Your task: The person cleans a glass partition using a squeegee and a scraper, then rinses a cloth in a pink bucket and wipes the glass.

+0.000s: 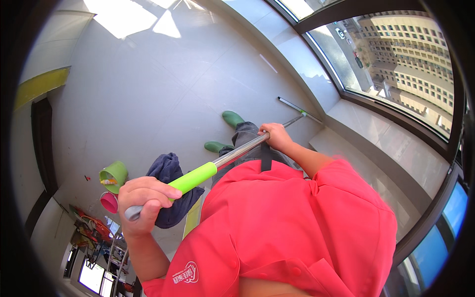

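A long metal pole (241,149) slants across the front of my body. My left hand (143,204) is wrapped around its bright green grip (195,178), close to the grey end cap (133,213). Farther down, my right hand (277,137) closes on the bare metal part. At the far end a narrow wiper-like head (293,105) sits at the floor near the window-side ledge; whether it is a squeegee or a flat mop I cannot tell. A dark blue cloth (167,167) shows behind the grip, and what supports it is hidden.
Pale floor tiles (148,85) spread ahead of my green boots (233,118). A green bucket (114,174) and a pink bucket (109,202) stand at left, near piled items (92,226) and a metal ladder-like frame (117,256). A raised ledge (393,133) runs under the windows.
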Tool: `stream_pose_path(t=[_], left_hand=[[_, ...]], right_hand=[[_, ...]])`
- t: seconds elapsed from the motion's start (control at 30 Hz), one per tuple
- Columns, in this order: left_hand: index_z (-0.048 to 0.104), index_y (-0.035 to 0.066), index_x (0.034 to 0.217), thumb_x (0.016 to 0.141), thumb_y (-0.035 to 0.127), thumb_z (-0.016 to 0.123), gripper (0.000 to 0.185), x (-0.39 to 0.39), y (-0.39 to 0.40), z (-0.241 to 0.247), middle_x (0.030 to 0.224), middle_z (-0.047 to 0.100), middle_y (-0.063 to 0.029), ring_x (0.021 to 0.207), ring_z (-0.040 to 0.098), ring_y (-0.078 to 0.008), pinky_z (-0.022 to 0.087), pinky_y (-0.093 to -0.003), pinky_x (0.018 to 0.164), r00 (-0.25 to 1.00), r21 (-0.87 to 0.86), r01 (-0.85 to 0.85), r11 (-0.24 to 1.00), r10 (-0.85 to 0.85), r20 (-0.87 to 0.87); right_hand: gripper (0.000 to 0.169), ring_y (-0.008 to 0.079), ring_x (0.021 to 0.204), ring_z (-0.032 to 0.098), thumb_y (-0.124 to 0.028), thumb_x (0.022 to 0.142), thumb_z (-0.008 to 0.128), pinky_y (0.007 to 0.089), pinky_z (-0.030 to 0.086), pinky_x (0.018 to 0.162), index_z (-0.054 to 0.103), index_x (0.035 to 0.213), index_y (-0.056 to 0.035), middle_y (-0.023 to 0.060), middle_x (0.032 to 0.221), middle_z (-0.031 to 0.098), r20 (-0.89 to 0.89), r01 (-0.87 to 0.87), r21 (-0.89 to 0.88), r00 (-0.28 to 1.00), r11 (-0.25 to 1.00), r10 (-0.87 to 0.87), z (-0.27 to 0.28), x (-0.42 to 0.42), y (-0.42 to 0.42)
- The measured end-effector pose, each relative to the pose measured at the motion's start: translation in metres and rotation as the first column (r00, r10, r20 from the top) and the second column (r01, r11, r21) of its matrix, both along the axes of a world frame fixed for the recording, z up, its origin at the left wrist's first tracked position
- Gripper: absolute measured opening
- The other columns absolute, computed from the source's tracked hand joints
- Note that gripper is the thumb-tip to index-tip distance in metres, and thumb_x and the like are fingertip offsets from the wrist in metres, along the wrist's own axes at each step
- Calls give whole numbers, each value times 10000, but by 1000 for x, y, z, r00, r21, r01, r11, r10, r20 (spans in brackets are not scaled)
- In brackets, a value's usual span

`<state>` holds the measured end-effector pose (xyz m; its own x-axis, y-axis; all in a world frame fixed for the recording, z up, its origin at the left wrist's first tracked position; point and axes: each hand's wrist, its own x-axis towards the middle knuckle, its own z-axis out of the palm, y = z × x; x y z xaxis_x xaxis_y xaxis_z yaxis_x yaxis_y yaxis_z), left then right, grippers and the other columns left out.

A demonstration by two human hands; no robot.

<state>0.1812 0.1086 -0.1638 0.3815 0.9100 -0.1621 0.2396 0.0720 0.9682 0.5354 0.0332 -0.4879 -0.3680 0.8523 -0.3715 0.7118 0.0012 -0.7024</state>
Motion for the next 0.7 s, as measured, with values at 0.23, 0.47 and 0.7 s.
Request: stream_pose_path(t=[0.23,0.47,0.7], left_hand=[[670,104,768,929,356,617,304,-73,-18,100,848,721,-40,560,526,-144,422,-248,485,967,433,253,865,-208,-150],[511,86,645,968,383,516,439,-68,-96,122,730,644,-62,583,542,-224,418,-332,535,828,470,-3,883,266,-495],[481,76,750,986,402,487,402,-31,-213,125,844,629,-98,614,511,-204,430,-314,577,361,540,-610,580,810,-462]], right_hand=[[99,264,756,589,-180,879,638,396,388,810,590,831,-107,48,725,616,-266,59,263,964,963,13,64,-133,112],[113,283,736,531,-149,834,681,383,408,764,584,815,-93,57,713,601,-485,47,463,850,885,208,35,-305,176],[165,240,857,569,0,722,638,349,389,920,588,814,-127,12,774,609,-517,-453,363,629,814,581,37,-415,85]])
